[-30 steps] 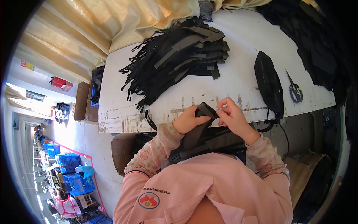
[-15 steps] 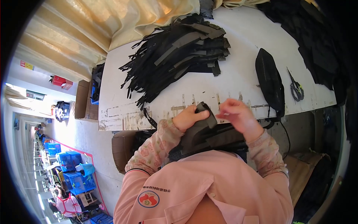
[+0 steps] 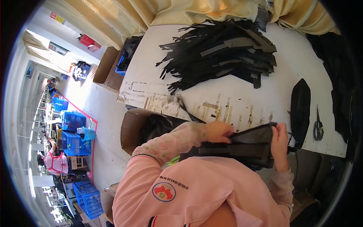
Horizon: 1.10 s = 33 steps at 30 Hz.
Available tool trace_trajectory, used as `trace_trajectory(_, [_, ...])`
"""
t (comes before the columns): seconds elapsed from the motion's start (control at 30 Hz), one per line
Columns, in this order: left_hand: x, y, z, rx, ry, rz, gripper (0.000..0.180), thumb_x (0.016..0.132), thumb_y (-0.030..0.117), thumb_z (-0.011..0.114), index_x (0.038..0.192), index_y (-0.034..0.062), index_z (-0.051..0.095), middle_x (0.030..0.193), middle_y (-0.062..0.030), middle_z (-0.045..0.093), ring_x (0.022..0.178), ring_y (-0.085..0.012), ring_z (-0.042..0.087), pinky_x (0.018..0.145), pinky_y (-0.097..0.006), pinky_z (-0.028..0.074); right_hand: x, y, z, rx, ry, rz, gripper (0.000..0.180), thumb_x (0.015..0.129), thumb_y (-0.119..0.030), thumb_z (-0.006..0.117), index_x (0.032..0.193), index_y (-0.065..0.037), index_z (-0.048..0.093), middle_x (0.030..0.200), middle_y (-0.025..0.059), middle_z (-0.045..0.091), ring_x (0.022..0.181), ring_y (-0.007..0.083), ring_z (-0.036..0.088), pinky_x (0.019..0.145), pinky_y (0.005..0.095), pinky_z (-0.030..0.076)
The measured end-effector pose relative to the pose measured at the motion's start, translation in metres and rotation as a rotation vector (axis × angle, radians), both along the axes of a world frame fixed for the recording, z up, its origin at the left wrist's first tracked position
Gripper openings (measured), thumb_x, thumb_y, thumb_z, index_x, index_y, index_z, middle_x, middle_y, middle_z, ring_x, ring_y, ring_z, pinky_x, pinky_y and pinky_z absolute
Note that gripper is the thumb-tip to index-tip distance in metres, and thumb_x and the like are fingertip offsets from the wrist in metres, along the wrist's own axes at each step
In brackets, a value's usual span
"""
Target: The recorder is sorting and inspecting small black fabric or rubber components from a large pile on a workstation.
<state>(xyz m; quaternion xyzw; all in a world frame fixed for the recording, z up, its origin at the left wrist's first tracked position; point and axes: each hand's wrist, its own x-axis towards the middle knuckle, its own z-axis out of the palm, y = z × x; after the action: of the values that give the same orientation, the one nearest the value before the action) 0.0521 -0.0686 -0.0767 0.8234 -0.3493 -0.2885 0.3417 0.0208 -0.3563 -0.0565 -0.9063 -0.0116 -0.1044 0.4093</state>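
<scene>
A piece of black fabric [image 3: 251, 145] is spread in front of my body at the near table edge. My right hand [image 3: 280, 145] is closed on its right end, with the thumb at the upper corner. At the fabric's left upper part, my left hand [image 3: 217, 131] is closed with its fingertips on the cloth; the exact grip is partly hidden. Beyond my hands, a fanned pile of black fabric pieces with thin strap-like ends [image 3: 227, 49] lies on the white table [image 3: 196, 94].
On the table's right are a long black pouch-like piece [image 3: 300, 109], scissors [image 3: 318, 126] and more dark fabric [image 3: 342, 83]. A cardboard box [image 3: 130, 130] with black material stands below the left table edge. Blue crates [image 3: 77, 143] and a co-worker in pink [image 3: 56, 160] are farther left.
My right hand has moved right and taken the fabric's right end. My left hand has moved onto its left part, and the fabric is now spread out. The view has shifted left.
</scene>
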Motion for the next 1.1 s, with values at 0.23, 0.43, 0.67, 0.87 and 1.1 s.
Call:
trace_trajectory(0.23, [-0.04,0.059,-0.026,0.348,0.167,-0.135,0.011,0.082,0.024,0.061,0.082,0.0126,0.061,0.072,-0.008,0.063,0.069,-0.0286,0.063,0.063,-0.04,0.048,-0.075,-0.061,-0.062,-0.695,0.645,0.155,0.02,0.084,-0.019,0.061,0.094,-0.002,0.055,0.077,0.0207,0.064,0.075,0.0419,0.062,0.062,0.0516,0.047])
trace_trajectory(0.43, [0.014,0.019,0.035,-0.105,-0.153,0.023,0.022,0.079,0.027,0.067,0.089,0.0079,0.06,0.096,-0.0104,0.062,0.092,-0.0293,0.059,0.078,-0.04,0.046,0.019,-0.056,0.021,-0.803,0.374,0.359,0.021,0.076,-0.023,0.068,0.077,-0.003,0.063,0.073,0.0179,0.064,0.071,0.0362,0.063,0.062,0.0461,0.049])
trace_trajectory(0.67, [0.012,0.005,-0.031,-0.031,-0.584,-0.36,0.025,0.079,0.02,0.065,0.099,0.0074,0.058,0.108,-0.0142,0.056,0.104,-0.0338,0.053,0.088,-0.041,0.044,0.148,0.011,0.004,-0.368,0.092,0.473,0.026,0.078,-0.02,0.067,0.098,-0.007,0.056,0.097,0.0144,0.061,0.089,0.0352,0.059,0.074,0.0425,0.047])
trace_trajectory(0.87, [-0.034,0.023,-0.011,-0.076,-0.021,-0.136,0.023,0.086,0.019,0.06,0.104,0.0042,0.057,0.08,-0.0141,0.058,0.073,-0.0241,0.06,0.064,-0.036,0.05,0.227,0.056,-0.005,-0.342,-0.317,0.381,0.047,0.074,-0.01,0.072,0.116,-0.011,0.051,0.124,0.013,0.048,0.115,0.034,0.047,0.095,0.0439,0.039])
trace_trajectory(1.1, [-0.023,0.021,-0.044,0.43,0.524,-0.013,0.037,0.087,0.026,0.058,0.115,0.0028,0.057,0.089,-0.0191,0.065,0.086,-0.0343,0.063,0.077,-0.042,0.051,0.286,0.079,0.01,-0.603,-0.24,0.222,0.081,0.073,-0.023,0.075,0.142,-0.026,0.033,0.147,0.0125,0.03,0.136,0.0418,0.023,0.104,0.0671,0.017])
